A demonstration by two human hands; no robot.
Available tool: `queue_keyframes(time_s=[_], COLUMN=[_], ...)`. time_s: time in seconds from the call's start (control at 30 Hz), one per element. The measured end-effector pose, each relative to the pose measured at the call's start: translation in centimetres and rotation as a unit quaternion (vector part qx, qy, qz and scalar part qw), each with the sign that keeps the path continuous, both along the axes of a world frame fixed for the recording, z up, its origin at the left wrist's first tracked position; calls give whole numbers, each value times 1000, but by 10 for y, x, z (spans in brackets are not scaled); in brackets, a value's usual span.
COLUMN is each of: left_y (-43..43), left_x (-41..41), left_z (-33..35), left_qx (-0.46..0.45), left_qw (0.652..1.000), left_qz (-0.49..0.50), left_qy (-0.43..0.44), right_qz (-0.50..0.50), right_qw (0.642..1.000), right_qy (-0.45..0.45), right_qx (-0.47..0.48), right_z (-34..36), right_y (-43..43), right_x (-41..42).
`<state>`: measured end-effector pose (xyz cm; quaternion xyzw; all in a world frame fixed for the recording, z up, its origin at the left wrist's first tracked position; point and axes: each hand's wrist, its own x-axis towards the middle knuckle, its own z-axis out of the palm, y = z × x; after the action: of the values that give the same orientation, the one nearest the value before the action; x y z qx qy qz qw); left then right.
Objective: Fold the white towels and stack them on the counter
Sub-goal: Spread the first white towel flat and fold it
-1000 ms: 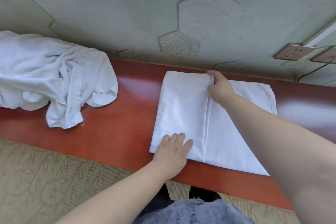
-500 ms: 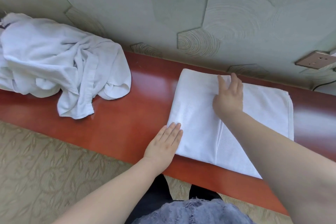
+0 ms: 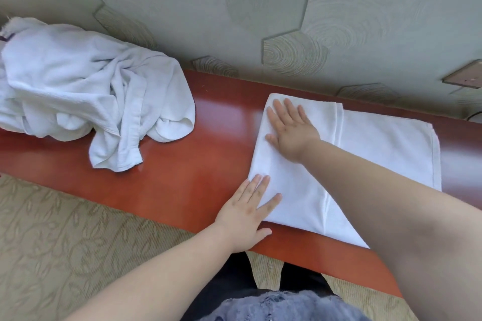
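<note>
Right hand (image 3: 290,133) & left hand (image 3: 247,212) are lying flat, fingers spread, on folded white towel (image 3: 378,154) atop red counter (image 3: 203,164); crumpled towel pile (image 3: 86,91) is sitting well left of both.

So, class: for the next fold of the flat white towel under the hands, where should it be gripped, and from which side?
Grip the flat white towel at its single-layer right edge, coming from the right: the left part is already doubled, pinned by both hands.
</note>
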<state>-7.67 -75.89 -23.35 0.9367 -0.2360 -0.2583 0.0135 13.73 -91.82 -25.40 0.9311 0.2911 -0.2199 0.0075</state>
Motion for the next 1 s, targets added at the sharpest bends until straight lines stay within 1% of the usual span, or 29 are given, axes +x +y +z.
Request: queue_keyframes(time_s=[0.1,0.17,0.2,0.27,0.33,0.37,0.4,0.47,0.57,0.63,0.7,0.73,0.77,0.83,0.9,1.0], left_y=[1,0,-1,-4,-10,-15,-21,-32,-44,-48,-50,-50,-49,-49,-50,-56], left_x=[0,1,0,1,7,14,23,44,64,66,66,65,65,65,64,65], left_z=[-4,-4,-3,-1,3,4,4,-1,-18,-26,-29,-29,-29,-27,-24,-18], left_qx=[0,1,4,11,0,-11,-22,-38,4,21,20,19,23,43,59,70], left_qw=[1000,1000,1000,1000,1000,1000,999,997,997,997,996,996,996,997,997,997], left_qz=[-1,9,9,4,9,16,27,58,62,60,63,61,56,41,33,13], left_qy=[1,8,12,15,14,8,-6,-45,-40,-50,-61,-62,-61,-51,-38,-27], right_qz=[21,5,-17,-97,-173,-180,-169,-143,-173,-190,-189,-175,-150,-107,-104,-98], right_qw=[999,999,999,995,982,979,981,988,984,980,974,975,980,990,991,992], right_qy=[-20,-21,-24,-24,-62,-77,-77,-46,-12,-36,-78,-81,-65,-23,-20,-24], right_qx=[15,25,25,23,41,47,48,45,35,53,96,112,116,92,78,74], right_z=[-4,-7,-8,-7,-9,-9,-9,-15,-17,-11,-4,-3,-5,-15,-23,-25], right_y=[-17,-27,-31,-40,-55,-65,-76,-94,-100,-92,-84,-83,-85,-96,-114,-140], right_x=[-19,-4,7,23,22,15,5,-11,-14,-17,-34,-51,-73,-124,-165,-198])
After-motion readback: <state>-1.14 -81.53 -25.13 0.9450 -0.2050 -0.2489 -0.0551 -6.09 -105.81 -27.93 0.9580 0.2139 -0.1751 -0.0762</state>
